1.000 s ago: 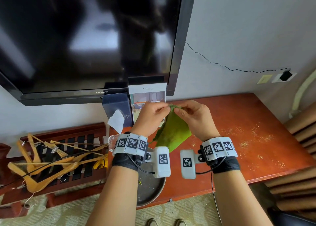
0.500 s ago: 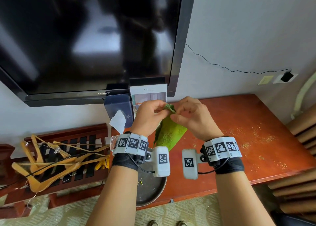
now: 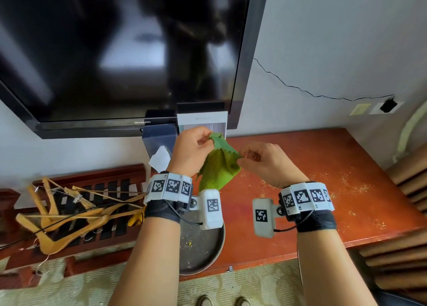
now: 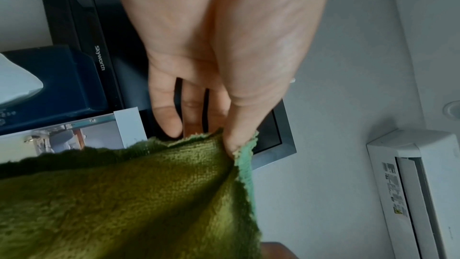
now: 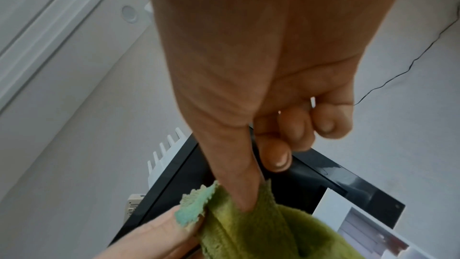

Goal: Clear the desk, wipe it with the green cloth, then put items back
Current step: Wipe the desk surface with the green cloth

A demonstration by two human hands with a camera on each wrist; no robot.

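The green cloth (image 3: 219, 167) hangs in the air above the red-brown desk (image 3: 312, 190), held up by both hands. My left hand (image 3: 209, 141) pinches its top corner between thumb and fingers; the left wrist view shows that pinch on the cloth (image 4: 149, 194) with the left hand (image 4: 230, 145). My right hand (image 3: 242, 159) pinches the cloth's edge a little lower and to the right; in the right wrist view its thumb presses into the cloth (image 5: 261, 229) and the right hand (image 5: 251, 200) has its other fingers curled. The cloth's lower end dangles just above the desk.
Yellow crumbs (image 3: 346, 183) lie scattered on the desk's right half. A round metal tray (image 3: 203, 252) sits at the front left edge. A dark tissue box (image 3: 159, 139) and a leaflet (image 3: 203, 123) stand at the back under the television (image 3: 115, 51). Wooden hangers (image 3: 69, 213) lie on a rack left.
Both hands have drawn apart, the right one moving right and slightly down, spreading the top of the cloth between them. The cloth has stayed in both grips.
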